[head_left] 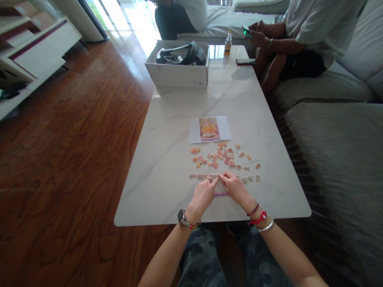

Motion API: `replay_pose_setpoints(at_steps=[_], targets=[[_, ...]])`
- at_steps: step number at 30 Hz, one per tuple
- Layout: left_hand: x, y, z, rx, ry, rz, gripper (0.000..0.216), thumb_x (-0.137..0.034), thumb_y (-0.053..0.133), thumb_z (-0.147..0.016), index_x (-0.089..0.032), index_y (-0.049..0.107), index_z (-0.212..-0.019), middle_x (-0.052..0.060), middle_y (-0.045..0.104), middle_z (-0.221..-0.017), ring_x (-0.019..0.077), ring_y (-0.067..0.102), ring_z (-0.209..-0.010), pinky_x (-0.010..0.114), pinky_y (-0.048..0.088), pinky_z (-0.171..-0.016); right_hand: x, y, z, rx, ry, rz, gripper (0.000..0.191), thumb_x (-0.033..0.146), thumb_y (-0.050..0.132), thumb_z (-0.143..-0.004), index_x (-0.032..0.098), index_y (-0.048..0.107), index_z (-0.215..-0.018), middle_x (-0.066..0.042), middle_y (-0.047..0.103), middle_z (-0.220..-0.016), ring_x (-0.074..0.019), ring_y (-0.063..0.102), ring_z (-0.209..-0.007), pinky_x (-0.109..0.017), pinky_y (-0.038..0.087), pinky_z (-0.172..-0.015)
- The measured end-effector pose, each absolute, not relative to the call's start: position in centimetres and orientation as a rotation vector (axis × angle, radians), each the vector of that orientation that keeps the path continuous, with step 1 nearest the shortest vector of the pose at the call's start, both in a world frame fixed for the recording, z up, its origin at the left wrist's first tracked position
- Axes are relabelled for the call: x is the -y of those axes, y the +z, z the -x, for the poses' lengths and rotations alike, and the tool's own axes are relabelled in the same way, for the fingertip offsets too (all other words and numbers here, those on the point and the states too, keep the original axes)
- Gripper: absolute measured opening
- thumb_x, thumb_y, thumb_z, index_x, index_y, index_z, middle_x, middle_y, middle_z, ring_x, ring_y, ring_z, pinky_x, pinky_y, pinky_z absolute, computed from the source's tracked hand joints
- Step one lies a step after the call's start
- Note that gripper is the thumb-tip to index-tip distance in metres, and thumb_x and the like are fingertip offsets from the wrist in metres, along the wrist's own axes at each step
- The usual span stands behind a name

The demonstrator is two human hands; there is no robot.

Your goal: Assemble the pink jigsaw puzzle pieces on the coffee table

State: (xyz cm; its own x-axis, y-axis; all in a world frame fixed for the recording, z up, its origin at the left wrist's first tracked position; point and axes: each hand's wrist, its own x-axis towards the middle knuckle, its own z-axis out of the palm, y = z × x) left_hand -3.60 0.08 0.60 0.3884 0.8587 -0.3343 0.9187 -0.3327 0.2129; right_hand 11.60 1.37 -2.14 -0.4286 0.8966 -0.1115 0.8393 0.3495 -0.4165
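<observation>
Left hand [204, 194] and right hand [236, 187] meet near the table's [167, 159] front edge, each grip pinched closed on the right end of the joined puzzle row [206, 176]. Uneven pressure could, I judge, buckle that row apart or scatter the loose pieces [223, 156] just beyond.

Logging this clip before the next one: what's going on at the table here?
A person sits at a white table. Their left hand and right hand meet on a row of joined puzzle pieces. Loose pieces lie scattered just beyond, before a printed picture sheet. At the far end stands a white box, and another person sits on the sofa.
</observation>
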Motion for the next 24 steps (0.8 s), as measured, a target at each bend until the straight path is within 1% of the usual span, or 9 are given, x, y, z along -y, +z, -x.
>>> replay_pose_setpoints(at_steps=[7, 10, 13, 17, 20, 24], targets=[[-0.1, 0.2, 3.8, -1.539, -0.195, -2.3, 0.049, -0.007, 0.034, -0.083, -0.027, 0.035, -0.127, 0.009, 0.055, -0.111, 0.0154, 0.06, -0.086, 0.024, 0.049, -0.071, -2.2, -2.3, -10.7, 2.386, 0.655, 1.695, 0.02, 0.016, 0.048, -0.081, 0.017, 0.053, -0.1, -0.007, 0.054, -0.093, -0.0156, 0.054, -0.084, -0.025, 0.042, -0.072], [-0.2, 0.0, 3.7, -1.573, -0.191, -2.283, 0.047, -0.006, 0.032, -0.082, -0.022, 0.035, -0.127, 0.011, 0.057, -0.107, 0.0162, 0.061, -0.086, 0.025, 0.049, -0.07, -2.5, -1.9, -10.2, 2.393, 0.661, 1.723, 0.013, 0.015, 0.048, -0.081, 0.017, 0.053, -0.093, -0.007, 0.054, -0.093, -0.015, 0.055, -0.082, -0.023, 0.042, -0.069], [-0.3, -0.1, 3.6, -1.599, -0.204, -2.267, 0.045, -0.005, 0.032, -0.082, -0.017, 0.037, -0.125, 0.012, 0.059, -0.103, 0.0169, 0.061, -0.085, 0.025, 0.05, -0.069, -2.5, -1.6, -10.0, 2.41, 0.649, 1.747, 0.011, 0.016, 0.049, -0.081, 0.016, 0.053, -0.09, -0.007, 0.055, -0.092, -0.0154, 0.055, -0.082, -0.023, 0.042, -0.068], [-0.6, 0.2, 3.3, -1.617, -0.237, -2.267, 0.043, -0.006, 0.036, -0.081, -0.017, 0.041, -0.123, 0.015, 0.057, -0.108, 0.0176, 0.061, -0.086, 0.025, 0.051, -0.068, -2.5, -1.3, -9.8, 2.431, 0.7, 1.787, 0.009, 0.019, 0.049, -0.08, 0.016, 0.053, -0.088, -0.006, 0.055, -0.091, -0.0146, 0.056, -0.079, -0.023, 0.042, -0.066], [-0.7, 0.5, 3.2, -1.62, -0.283, -2.245, 0.045, -0.006, 0.037, -0.081, -0.017, 0.041, -0.124, 0.015, 0.058, -0.107, 0.0186, 0.061, -0.087, 0.026, 0.051, -0.069, -2.9, -0.9, -9.8, 2.445, 0.728, 1.798, 0.01, 0.02, 0.048, -0.08, 0.016, 0.055, -0.086, -0.006, 0.056, -0.089, -0.0141, 0.057, -0.074, -0.023, 0.041, -0.062], [-0.8, 0.6, 3.2, -1.601, -0.317, -2.234, 0.046, -0.006, 0.037, -0.08, -0.016, 0.039, -0.125, 0.015, 0.058, -0.107, 0.0203, 0.061, -0.087, 0.029, 0.051, -0.069, -3.9, -0.5, -10.7, 2.443, 0.679, 1.775, 0.01, 0.017, 0.05, -0.078, 0.015, 0.056, -0.084, -0.008, 0.056, -0.09, -0.0158, 0.057, -0.078, -0.024, 0.042, -0.065]])
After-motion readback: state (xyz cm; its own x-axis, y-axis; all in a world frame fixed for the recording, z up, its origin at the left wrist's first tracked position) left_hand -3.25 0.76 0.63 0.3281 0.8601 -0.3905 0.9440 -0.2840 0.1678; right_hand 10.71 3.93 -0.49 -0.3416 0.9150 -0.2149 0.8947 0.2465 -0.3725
